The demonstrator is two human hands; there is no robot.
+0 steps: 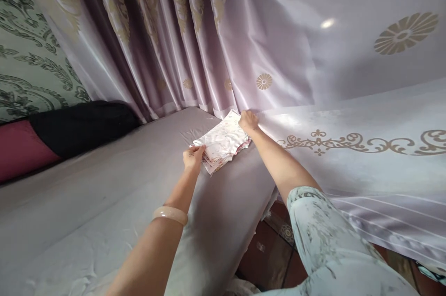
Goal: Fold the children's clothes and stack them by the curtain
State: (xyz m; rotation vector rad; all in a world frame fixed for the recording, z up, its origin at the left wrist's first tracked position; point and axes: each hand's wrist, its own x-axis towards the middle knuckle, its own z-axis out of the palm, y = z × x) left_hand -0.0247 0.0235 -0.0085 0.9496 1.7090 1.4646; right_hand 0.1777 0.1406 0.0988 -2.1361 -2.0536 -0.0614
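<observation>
A small stack of folded, light patterned cloth garments (225, 140) lies near the far corner of the grey-covered bed (139, 184). My left hand (193, 156) pinches the near left edge of the top piece between thumb and fingers. At the far right edge, the fingers of my right hand (248, 121) are curled closed on the same cloth. The top piece is white with small printed marks, and pinkish layers show beneath it. What kind of garment it is, I cannot make out. A pale bangle (170, 214) circles my left wrist.
Mauve curtains (195, 31) with gold motifs hang behind the bed and along the right. A black and dark red cushioned piece (83, 124) lies against the patterned green wall (31, 49). Brown floor tiles (268, 249) show below the bed's right edge.
</observation>
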